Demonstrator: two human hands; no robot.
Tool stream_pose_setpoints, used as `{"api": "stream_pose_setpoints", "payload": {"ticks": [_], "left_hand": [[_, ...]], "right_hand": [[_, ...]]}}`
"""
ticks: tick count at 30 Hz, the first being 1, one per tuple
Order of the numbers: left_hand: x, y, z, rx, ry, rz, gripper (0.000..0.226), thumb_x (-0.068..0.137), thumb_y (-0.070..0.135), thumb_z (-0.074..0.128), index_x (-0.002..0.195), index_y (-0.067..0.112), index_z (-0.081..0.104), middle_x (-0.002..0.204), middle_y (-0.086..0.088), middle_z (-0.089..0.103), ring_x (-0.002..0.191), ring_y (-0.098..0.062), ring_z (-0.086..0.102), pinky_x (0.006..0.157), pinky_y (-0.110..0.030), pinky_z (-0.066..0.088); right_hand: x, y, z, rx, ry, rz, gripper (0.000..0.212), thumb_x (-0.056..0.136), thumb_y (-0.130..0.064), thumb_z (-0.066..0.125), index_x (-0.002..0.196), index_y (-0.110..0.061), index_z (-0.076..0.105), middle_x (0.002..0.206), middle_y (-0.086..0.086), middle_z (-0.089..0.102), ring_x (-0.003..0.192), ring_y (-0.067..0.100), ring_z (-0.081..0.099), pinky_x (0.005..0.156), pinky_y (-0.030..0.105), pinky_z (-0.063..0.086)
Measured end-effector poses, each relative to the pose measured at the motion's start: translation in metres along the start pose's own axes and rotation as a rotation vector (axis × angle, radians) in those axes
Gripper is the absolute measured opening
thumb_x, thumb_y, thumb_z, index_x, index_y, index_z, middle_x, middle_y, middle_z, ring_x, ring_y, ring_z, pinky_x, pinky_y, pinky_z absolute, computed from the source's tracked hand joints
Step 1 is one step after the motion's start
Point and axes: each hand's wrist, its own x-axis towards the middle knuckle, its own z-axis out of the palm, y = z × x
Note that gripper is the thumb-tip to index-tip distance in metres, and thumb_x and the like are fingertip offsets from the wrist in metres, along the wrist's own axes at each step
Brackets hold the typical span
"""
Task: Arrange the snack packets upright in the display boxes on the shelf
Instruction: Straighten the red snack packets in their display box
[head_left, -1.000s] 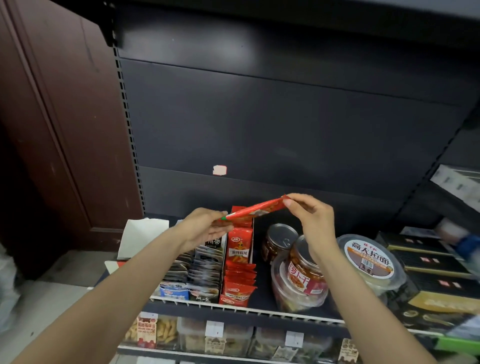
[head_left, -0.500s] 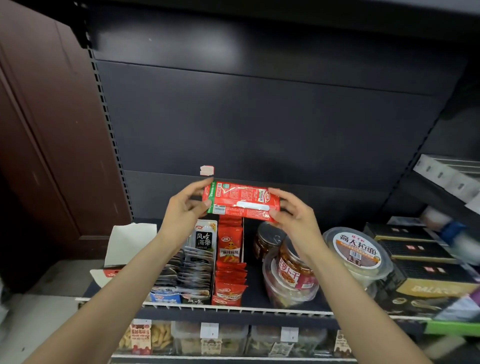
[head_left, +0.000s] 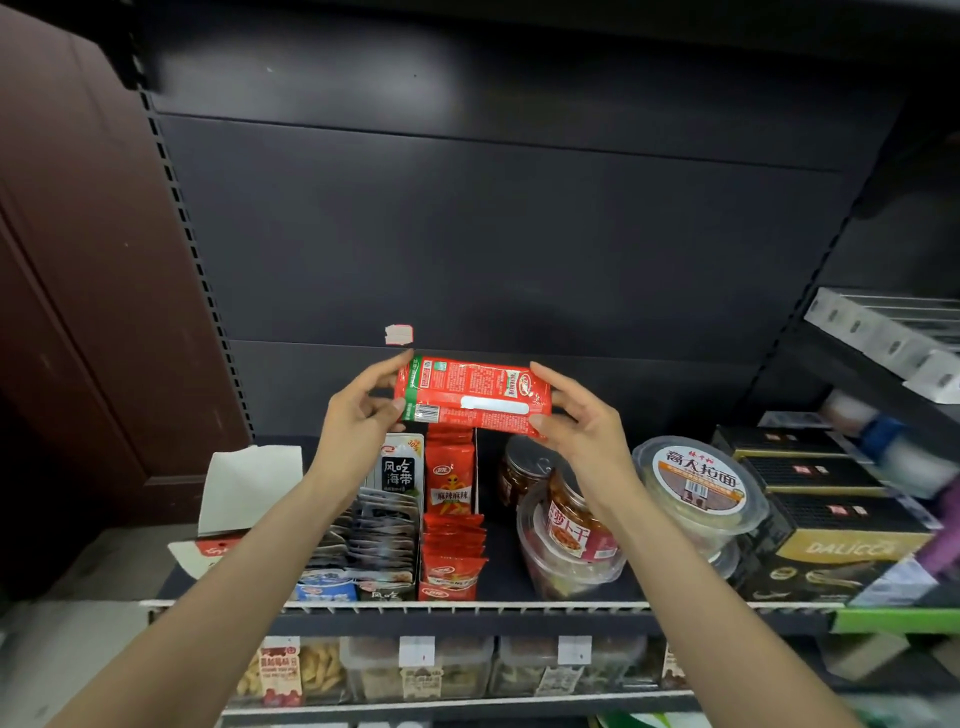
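Observation:
A red snack packet (head_left: 470, 392) is held sideways in the air above the shelf, its printed back facing me. My left hand (head_left: 361, 415) pinches its left end and my right hand (head_left: 574, 421) pinches its right end. Directly below stands a narrow display box of red packets (head_left: 451, 519), the rear ones upright and the front ones leaning. To its left is a display box of grey seaweed packets (head_left: 379, 530), most of them slumped forward.
Clear jars and tubs (head_left: 566, 530) stand right of the red box, a round noodle tub (head_left: 698, 488) beyond them, then black boxes (head_left: 810, 493). A white open carton flap (head_left: 249, 488) sits at far left. The shelf rail (head_left: 467, 607) runs along the front.
The packet has been turned from edge-on to its flat back facing me and lifted a little higher. Both hands rose with it.

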Motion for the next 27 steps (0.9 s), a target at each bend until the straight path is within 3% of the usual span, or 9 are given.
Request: {"api": "stream_pose_setpoints", "payload": {"ticks": [3, 6, 10, 13, 16, 18, 20, 23, 27], "left_hand": [[0.003, -0.002, -0.001, -0.13, 0.034, -0.135, 0.031, 0.095, 0.001, 0.047, 0.117, 0.019, 0.06, 0.102, -0.001, 0.066, 0.098, -0.013, 0.061, 0.072, -0.023, 0.049], [0.004, -0.005, -0.002, -0.225, 0.013, -0.278, 0.027, 0.095, 0.002, 0.046, 0.117, 0.006, 0.061, 0.102, -0.007, 0.067, 0.094, -0.013, 0.061, 0.065, -0.016, 0.05], [0.006, -0.006, -0.003, -0.283, 0.012, -0.386, 0.023, 0.094, 0.0, 0.047, 0.112, -0.001, 0.062, 0.101, -0.011, 0.066, 0.092, -0.013, 0.061, 0.07, -0.014, 0.051], [0.005, -0.006, -0.002, -0.286, 0.02, -0.422, 0.02, 0.097, 0.013, 0.047, 0.105, 0.004, 0.064, 0.098, -0.012, 0.068, 0.088, -0.014, 0.065, 0.072, -0.015, 0.054], [0.003, -0.015, -0.004, 0.055, -0.011, -0.355, 0.028, 0.101, 0.026, 0.037, 0.111, 0.011, 0.059, 0.098, -0.008, 0.069, 0.088, -0.016, 0.066, 0.077, -0.024, 0.054], [0.002, -0.027, -0.011, 0.381, -0.043, -0.261, 0.028, 0.101, 0.026, 0.037, 0.119, 0.015, 0.056, 0.102, -0.004, 0.069, 0.091, -0.016, 0.065, 0.088, -0.034, 0.05], [-0.001, -0.04, -0.02, 0.645, -0.097, -0.196, 0.027, 0.099, 0.022, 0.044, 0.122, 0.016, 0.057, 0.106, 0.0, 0.069, 0.098, -0.017, 0.064, 0.092, -0.031, 0.047], [-0.008, -0.052, -0.032, 0.859, -0.218, -0.16, 0.031, 0.095, 0.019, 0.051, 0.126, 0.016, 0.057, 0.122, -0.002, 0.063, 0.113, -0.018, 0.057, 0.097, -0.024, 0.039], [-0.01, -0.061, -0.042, 1.037, -0.408, -0.172, 0.036, 0.095, 0.029, 0.053, 0.131, 0.023, 0.053, 0.137, -0.003, 0.05, 0.12, -0.021, 0.051, 0.103, -0.032, 0.039]], "right_hand": [[-0.001, -0.004, 0.0, 0.07, 0.039, 0.066, 0.027, 0.095, -0.012, 0.051, 0.112, -0.029, 0.063, 0.11, -0.007, 0.064, 0.108, 0.012, 0.06, 0.088, 0.028, 0.054], [-0.001, -0.007, 0.0, 0.055, 0.049, 0.061, 0.031, 0.098, -0.009, 0.042, 0.107, -0.025, 0.066, 0.107, -0.008, 0.066, 0.107, 0.01, 0.06, 0.089, 0.026, 0.053], [0.004, -0.002, 0.002, -0.257, 0.119, -0.073, 0.025, 0.089, -0.011, 0.06, 0.104, -0.029, 0.067, 0.116, -0.011, 0.059, 0.111, 0.003, 0.052, 0.095, 0.021, 0.045], [0.01, 0.0, 0.004, -0.308, 0.218, -0.085, 0.018, 0.087, -0.017, 0.063, 0.101, -0.025, 0.07, 0.115, -0.011, 0.059, 0.109, 0.002, 0.051, 0.093, 0.02, 0.043], [0.013, -0.001, 0.011, -0.351, 0.223, -0.066, 0.022, 0.088, -0.022, 0.061, 0.108, -0.015, 0.068, 0.094, -0.011, 0.064, 0.096, 0.005, 0.061, 0.085, 0.023, 0.051], [0.016, 0.001, 0.016, -0.474, 0.22, -0.084, 0.024, 0.089, -0.025, 0.06, 0.109, -0.014, 0.067, 0.096, -0.01, 0.064, 0.095, 0.005, 0.06, 0.081, 0.021, 0.05], [0.02, 0.007, 0.018, -0.6, 0.186, -0.102, 0.022, 0.09, -0.027, 0.06, 0.107, -0.015, 0.068, 0.098, -0.009, 0.066, 0.094, 0.003, 0.06, 0.078, 0.019, 0.048], [0.026, 0.018, 0.02, -0.78, 0.098, -0.117, 0.016, 0.09, -0.028, 0.06, 0.101, -0.02, 0.07, 0.097, -0.005, 0.071, 0.091, 0.008, 0.065, 0.075, 0.024, 0.052], [0.029, 0.036, 0.032, -0.968, -0.008, -0.082, 0.019, 0.091, -0.03, 0.06, 0.107, -0.025, 0.068, 0.1, -0.003, 0.071, 0.093, 0.014, 0.066, 0.078, 0.038, 0.055]]}}
